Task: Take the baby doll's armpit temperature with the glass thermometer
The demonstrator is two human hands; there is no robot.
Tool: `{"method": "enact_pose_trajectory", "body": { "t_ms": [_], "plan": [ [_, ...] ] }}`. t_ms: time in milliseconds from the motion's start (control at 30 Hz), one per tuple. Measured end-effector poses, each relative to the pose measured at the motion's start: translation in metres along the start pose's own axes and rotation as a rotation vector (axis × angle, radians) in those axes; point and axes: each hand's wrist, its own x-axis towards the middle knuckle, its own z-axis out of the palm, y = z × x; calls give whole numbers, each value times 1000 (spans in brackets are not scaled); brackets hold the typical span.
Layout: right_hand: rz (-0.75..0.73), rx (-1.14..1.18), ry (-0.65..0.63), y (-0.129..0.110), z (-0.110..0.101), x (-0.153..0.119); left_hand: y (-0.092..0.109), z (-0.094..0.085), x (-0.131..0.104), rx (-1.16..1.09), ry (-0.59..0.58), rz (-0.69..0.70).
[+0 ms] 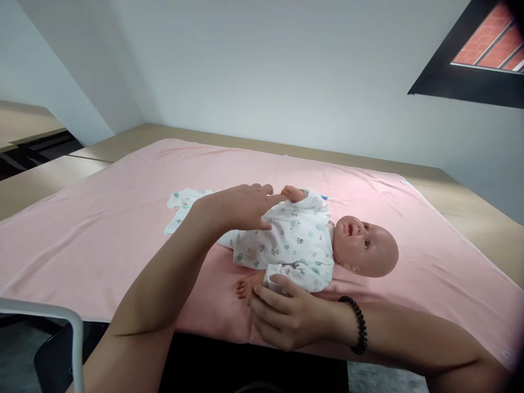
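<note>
Wooden table [470,213] is carrying everything, light tan top, showing bare along the far edge and right side. Pink blanket [102,234] is lying flat on it, covering most of the surface, near edge hanging over the front. Baby doll [311,240] is lying on its back on the blanket, head to the right. Thin pen-like stick [333,200] is lying just beyond the doll.
</note>
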Motion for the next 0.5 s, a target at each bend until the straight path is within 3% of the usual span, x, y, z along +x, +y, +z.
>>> {"method": "enact_pose_trajectory", "body": {
  "t_ms": [200,500],
  "plan": [
    [62,69,-74,-5,11,-3,-7,6,11,51,-19,-140],
    [89,85,-76,-7,12,-2,-15,10,12,-86,-46,-124]
  ]
}}
